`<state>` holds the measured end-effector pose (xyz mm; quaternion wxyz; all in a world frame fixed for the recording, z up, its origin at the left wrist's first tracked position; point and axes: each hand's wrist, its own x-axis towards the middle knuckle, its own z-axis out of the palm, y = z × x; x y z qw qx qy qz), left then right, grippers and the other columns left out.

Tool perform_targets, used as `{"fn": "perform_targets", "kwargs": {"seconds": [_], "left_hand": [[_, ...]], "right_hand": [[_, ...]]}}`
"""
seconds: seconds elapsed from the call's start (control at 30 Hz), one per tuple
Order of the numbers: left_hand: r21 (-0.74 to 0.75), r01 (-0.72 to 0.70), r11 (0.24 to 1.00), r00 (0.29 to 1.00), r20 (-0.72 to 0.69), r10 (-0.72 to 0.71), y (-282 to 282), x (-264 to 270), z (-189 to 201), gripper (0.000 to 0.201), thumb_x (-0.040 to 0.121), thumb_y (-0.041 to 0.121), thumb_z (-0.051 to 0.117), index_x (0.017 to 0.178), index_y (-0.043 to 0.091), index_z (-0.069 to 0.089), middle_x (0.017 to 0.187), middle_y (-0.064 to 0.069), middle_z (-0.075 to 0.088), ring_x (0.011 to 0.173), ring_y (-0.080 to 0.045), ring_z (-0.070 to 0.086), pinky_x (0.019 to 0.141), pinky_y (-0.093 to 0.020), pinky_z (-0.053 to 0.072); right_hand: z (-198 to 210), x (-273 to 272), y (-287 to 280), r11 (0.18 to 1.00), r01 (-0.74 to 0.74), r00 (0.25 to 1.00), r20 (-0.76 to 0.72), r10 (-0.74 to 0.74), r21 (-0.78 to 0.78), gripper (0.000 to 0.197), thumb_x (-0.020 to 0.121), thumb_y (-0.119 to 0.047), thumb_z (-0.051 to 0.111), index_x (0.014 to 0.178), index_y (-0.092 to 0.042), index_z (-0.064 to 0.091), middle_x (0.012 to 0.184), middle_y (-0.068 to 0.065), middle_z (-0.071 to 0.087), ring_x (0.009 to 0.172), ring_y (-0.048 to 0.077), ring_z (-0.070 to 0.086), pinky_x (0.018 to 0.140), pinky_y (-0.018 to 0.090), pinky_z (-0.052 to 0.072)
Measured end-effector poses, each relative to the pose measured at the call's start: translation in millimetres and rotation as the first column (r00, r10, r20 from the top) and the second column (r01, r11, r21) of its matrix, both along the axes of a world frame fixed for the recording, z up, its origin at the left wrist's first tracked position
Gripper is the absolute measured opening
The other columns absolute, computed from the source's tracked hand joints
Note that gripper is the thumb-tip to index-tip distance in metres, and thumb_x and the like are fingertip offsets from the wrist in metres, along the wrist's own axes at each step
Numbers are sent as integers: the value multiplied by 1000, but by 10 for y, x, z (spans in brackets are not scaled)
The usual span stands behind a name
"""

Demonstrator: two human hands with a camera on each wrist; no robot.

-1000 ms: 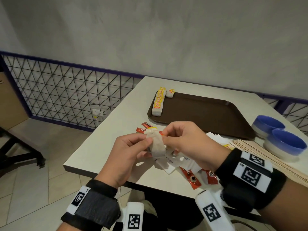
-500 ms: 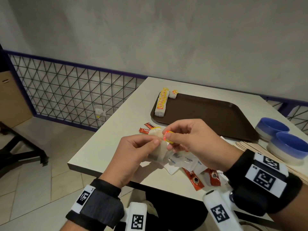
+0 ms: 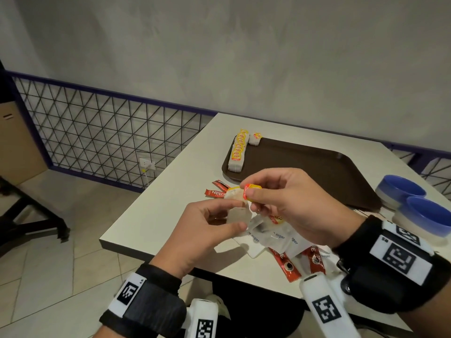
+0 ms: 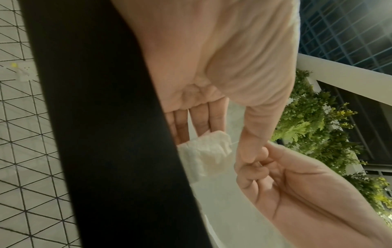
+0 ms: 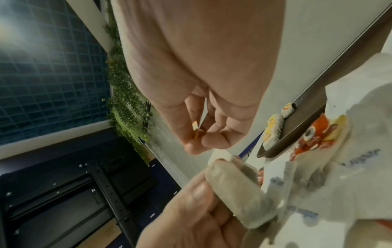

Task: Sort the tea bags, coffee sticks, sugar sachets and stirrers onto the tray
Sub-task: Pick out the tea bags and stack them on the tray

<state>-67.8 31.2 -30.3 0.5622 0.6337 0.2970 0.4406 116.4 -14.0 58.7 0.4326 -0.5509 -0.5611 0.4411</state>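
Observation:
My left hand pinches a white tea bag above the table's near edge; the same tea bag shows in the right wrist view, and the tea bag in the left wrist view. My right hand pinches the bag's yellow-and-red paper tag just above it. A row of tea bags lies along the left end of the brown tray. Below my hands lie white sugar sachets and red coffee sticks. Another red coffee stick lies beyond the tea bag.
Two blue-and-white bowls stand at the right, beside the tray. Wooden stirrers are partly hidden behind my right wrist. The table ends close to my body. A wire-mesh railing runs along the left.
My right hand has taken the yellow-and-red tag and lifted it up and away from the bag. The left hand keeps its pinch on the tea bag.

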Motion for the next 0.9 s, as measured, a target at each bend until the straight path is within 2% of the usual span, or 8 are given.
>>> {"fn": "perform_targets", "kwargs": {"seconds": [0.07, 0.2, 0.4, 0.53, 0.6, 0.67, 0.77, 0.9], "left_hand": [[21, -2, 1000, 1000, -18, 3, -10, 2, 16, 25, 80, 7, 81, 104, 13, 79, 103, -4, 78, 98, -23, 73, 90, -38, 59], [1, -16, 1000, 999, 31, 16, -25, -7, 19, 18, 83, 15, 76, 99, 8, 80, 98, -8, 79, 95, -29, 73, 87, -43, 60], [17, -42, 999, 999, 35, 41, -50, 19, 31, 21, 78, 24, 74, 94, 11, 82, 90, -7, 79, 83, -19, 73, 74, -35, 60], [-17, -84, 996, 992, 95, 86, -59, 11, 28, 14, 86, 19, 73, 92, 9, 82, 88, -17, 76, 84, -37, 71, 79, -48, 60], [-114, -80, 990, 975, 196, 101, -92, 16, 62, 16, 87, 13, 72, 90, -1, 79, 87, -29, 70, 80, -46, 68, 78, -51, 60], [-253, -51, 966, 947, 296, 127, -124, 20, 114, 19, 87, 10, 71, 90, -8, 75, 93, -37, 63, 78, -45, 64, 81, -62, 56], [-326, -65, 943, 925, 334, 180, -108, 11, 146, 23, 84, 17, 71, 89, -4, 76, 100, -32, 68, 78, -47, 65, 80, -69, 52], [-351, -83, 933, 914, 346, 212, -88, -20, 176, 28, 80, 23, 69, 90, -2, 77, 93, -21, 73, 74, -43, 63, 75, -72, 52]], "right_hand": [[38, 2, 23, 1000, 2, 999, -37, -2, 5, 11, 92, -8, 74, 99, -13, 81, 86, 11, 74, 75, 23, 63, 66, 33, 49], [85, -1, 59, 1000, 8, 1000, -5, -8, 9, 11, 92, -9, 74, 97, -15, 81, 82, 9, 73, 74, 22, 62, 67, 36, 48], [19, -93, 49, 1000, -30, 999, 17, 30, -5, 12, 91, -6, 74, 101, -10, 79, 76, 10, 72, 64, 15, 61, 59, 24, 48], [-8, -62, 63, 998, 44, 995, 93, -47, 35, 11, 91, -8, 76, 99, -15, 78, 71, 5, 70, 62, 12, 62, 60, 25, 51], [-41, -16, 55, 994, 91, 981, 164, -100, 60, 11, 90, -9, 77, 98, -17, 77, 73, 8, 68, 60, 10, 62, 63, 27, 52], [-86, 26, 29, 992, 108, 968, 218, -121, 71, 12, 90, -9, 77, 98, -18, 76, 76, 15, 68, 59, 9, 64, 63, 27, 51], [-166, 40, -13, 995, 86, 955, 279, -98, 54, 13, 89, -9, 78, 96, -19, 75, 82, 19, 70, 61, 14, 66, 62, 30, 55], [-289, -25, 1, 998, 65, 944, 326, -57, -16, 11, 88, -15, 80, 92, -23, 74, 76, 8, 73, 62, 13, 68, 65, 33, 55]]}}
